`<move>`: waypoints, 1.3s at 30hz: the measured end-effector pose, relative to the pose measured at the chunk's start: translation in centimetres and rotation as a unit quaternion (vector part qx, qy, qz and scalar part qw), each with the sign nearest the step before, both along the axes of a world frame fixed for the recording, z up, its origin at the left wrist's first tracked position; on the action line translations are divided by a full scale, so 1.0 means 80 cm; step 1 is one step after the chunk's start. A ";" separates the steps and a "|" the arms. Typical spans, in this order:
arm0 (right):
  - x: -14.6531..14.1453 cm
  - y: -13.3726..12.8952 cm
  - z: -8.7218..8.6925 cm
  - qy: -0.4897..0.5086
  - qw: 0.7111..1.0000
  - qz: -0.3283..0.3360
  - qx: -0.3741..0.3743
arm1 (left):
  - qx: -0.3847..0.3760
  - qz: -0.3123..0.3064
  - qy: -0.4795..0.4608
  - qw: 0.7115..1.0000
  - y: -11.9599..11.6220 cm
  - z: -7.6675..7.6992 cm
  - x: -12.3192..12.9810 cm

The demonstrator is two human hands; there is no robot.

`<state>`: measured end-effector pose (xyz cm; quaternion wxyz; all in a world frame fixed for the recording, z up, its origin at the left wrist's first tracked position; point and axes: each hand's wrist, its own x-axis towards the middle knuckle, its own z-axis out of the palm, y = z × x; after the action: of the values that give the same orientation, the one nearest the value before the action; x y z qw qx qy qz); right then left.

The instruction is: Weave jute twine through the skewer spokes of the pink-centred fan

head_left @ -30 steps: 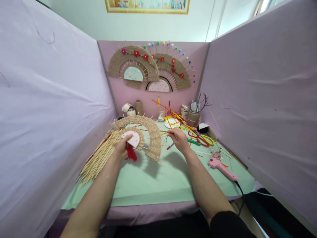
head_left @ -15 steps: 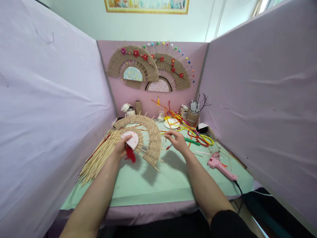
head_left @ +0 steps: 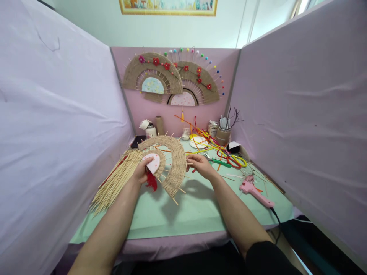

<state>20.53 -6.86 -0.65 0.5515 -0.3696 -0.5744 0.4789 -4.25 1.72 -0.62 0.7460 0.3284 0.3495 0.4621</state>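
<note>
Holding a woven fan [head_left: 176, 164] tilted above the middle of the bench [head_left: 197, 221], with the left hand [head_left: 141, 171] clamped on the dotted pink half-round [head_left: 154, 163] and the thumb laid over its front. Letting a red tassel [head_left: 151, 182] hang just below that grip. Having the right hand [head_left: 202, 167] at the fan's outer band, with fingertips bent close together beside a protruding stick [head_left: 189, 164]; unable to make out whether pinched on it. Facing a sheaf of thin sticks [head_left: 113, 183] along the bench's left edge, green-handled pliers [head_left: 221, 162] just past the right hand, a pink glue gun [head_left: 256, 192] near the right edge, and coloured pipe cleaners [head_left: 212, 145] strewn toward the back right corner. Looking toward two flower-trimmed fans [head_left: 169, 82] on the pink panel [head_left: 160, 109] beyond the back edge.
</note>
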 end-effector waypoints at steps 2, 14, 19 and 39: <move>0.002 0.003 -0.004 0.019 1.000 0.010 0.001 | 0.000 0.006 -0.002 1.000 0.000 0.001 0.000; 0.002 0.005 -0.008 0.041 0.999 0.017 0.002 | -0.004 0.009 0.002 1.000 -0.004 0.005 0.003; 0.001 0.004 -0.006 0.020 1.000 0.000 -0.012 | -0.007 0.005 0.019 1.000 -0.003 0.003 0.003; 0.051 0.032 -0.007 0.118 0.900 -0.419 -0.019 | -0.010 -0.016 0.011 1.000 -0.006 0.005 -0.001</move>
<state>24.64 -4.27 -1.22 0.7577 -0.5272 -0.2883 0.2546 -4.33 1.23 -0.25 0.7525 0.3315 0.3575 0.4429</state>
